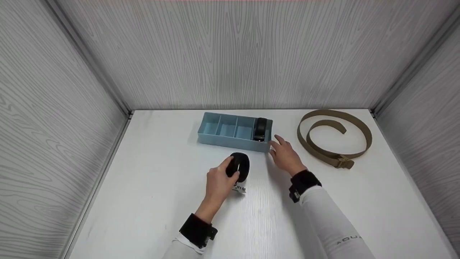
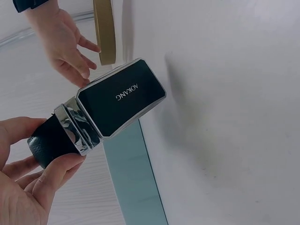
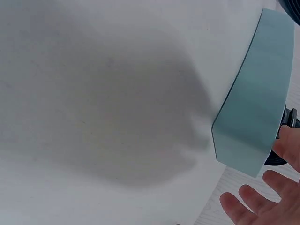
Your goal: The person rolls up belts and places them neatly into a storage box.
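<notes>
Left hand (image 1: 217, 183) grips a rolled black leather-look belt (image 1: 244, 167) between thumb and fingers, above the white tabletop (image 1: 154, 172) and just short of a pale blue-green, open-topped divided box (image 1: 230, 141). Left-wrist view shows a glossy black rectangular buckle (image 2: 124, 110), silver-rimmed and lettered AOKANG, projecting from the roll on the side away from the palm. Right hand (image 1: 287, 158) at the box's near right corner, fingers loosely spread, grasping nothing visible; whether the tips touch the wall, cannot tell. Second black belt, rolled with a shiny buckle (image 1: 260, 126), sits in the rightmost of the box's four compartments. Off to the right, well apart from the rolled one in hand, a tan webbing belt (image 1: 368, 138) lies on the surface in a loose, wide coil. Step in hand, as judged: handling one compact roll close to the box. Next move, by my reading, calls for a firm pinch so the coil does not spring loose, with attention to the projecting buckle near the rim.
</notes>
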The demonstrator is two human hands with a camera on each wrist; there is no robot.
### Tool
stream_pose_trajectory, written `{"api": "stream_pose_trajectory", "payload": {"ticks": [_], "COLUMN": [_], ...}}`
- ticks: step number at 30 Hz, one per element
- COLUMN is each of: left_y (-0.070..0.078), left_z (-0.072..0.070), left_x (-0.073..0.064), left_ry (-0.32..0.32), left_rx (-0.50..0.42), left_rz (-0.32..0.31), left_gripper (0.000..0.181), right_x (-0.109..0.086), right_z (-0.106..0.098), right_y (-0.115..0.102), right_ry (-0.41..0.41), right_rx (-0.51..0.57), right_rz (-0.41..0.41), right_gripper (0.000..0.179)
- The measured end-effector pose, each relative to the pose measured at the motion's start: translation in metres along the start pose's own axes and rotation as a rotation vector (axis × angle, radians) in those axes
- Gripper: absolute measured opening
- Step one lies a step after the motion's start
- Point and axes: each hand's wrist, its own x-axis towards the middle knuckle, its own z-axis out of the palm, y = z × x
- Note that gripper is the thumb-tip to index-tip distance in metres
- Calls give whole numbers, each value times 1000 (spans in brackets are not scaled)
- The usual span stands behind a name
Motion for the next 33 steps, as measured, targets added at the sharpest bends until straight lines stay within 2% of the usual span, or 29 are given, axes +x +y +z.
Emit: {"api": "stream_pose_trajectory", "payload": {"ticks": [4,10,15,21,24,27,33], "left_y": [3,7,13,20,20,17,10], "left_z": [0,-6,-18,-25,-20,-8,11], "left_x": [3,14,36,67,78,83,88], "left_ry": [0,28,76,176,220,232,220], "left_rx": [0,-4,0,-7,10,51,183], "left_rz": [7,42,82,148,185,207,178], "left_gripper": [48,48,48,49,49,48,48], "right_x": [1,-7,-16,-27,-32,-36,-39], "right_z": [5,16,18,18,19,20,23], "right_y": [1,2,-5,-18,-24,-28,-32], "right_ry": [37,158,190,155,137,130,145], "right_rx": [78,134,114,69,82,95,76], "right_rz": [-39,-152,-186,-228,-227,-216,-202], "right_gripper": [24,6,7,9,10,9,9]}}
